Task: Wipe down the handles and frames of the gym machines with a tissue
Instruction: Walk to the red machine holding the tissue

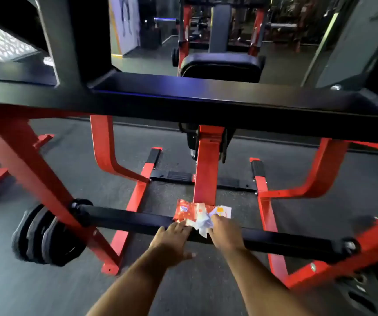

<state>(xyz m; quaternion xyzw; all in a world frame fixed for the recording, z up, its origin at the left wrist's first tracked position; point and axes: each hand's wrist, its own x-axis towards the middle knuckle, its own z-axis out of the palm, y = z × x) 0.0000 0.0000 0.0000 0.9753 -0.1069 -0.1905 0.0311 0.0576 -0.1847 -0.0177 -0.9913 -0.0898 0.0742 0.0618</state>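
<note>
White tissue (202,224), crumpled, is sticking out of a red-and-white tissue packet (191,213). Packet is lying flat on the black crossbar (128,218) of the red-framed gym machine (207,169), just in front of its central red post. Crossbar is running left to right, low.

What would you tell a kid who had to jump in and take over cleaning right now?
Left hand: fingers straight, pressing the red tissue packet onto the black crossbar.
Right hand: pinching a white tissue at the packet's opening.
Done: the tissue is partly out of the packet; no wiping shows yet.
Left: free the tissue, then wipe the crossbar, the red frame and the handles. The weight plates sit at the bar's left end.
</note>
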